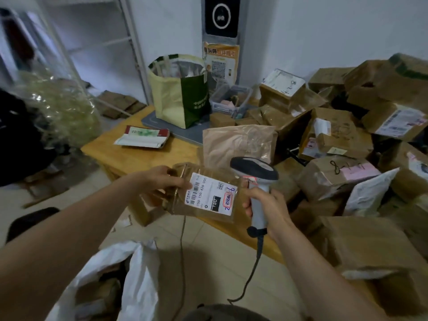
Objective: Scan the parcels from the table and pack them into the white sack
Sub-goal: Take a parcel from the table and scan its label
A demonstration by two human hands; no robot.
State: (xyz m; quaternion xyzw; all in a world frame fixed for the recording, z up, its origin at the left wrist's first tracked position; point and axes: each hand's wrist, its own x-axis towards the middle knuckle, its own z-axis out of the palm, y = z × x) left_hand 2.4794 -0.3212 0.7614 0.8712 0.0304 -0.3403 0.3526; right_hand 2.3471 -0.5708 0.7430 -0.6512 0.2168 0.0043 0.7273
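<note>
While I watch through the head camera, the left hand (159, 179) pinches the left edge of a brown padded mailer (179, 202), one fingertip touching its white shipping label (209, 193). I can see the mailer held in the air just off the near edge of the wooden table (139, 158), label facing the camera. The right hand (266, 202) is wrapped round the grey handle of a barcode scanner (254, 169) – its dark head sits just beside the mailer's upper right corner, and its cable (253, 265) hangs toward the tiled floor. Below the hands the white sack (141, 274) stands open, with brown parcels showing inside. To the right, a heap of taped cardboard parcels (335, 135) covers the table, a white poly mailer (370, 193) among them. Farther back stands a green-and-yellow bag (178, 98), with a red-and-white envelope (142, 136) lying flat near it.
</note>
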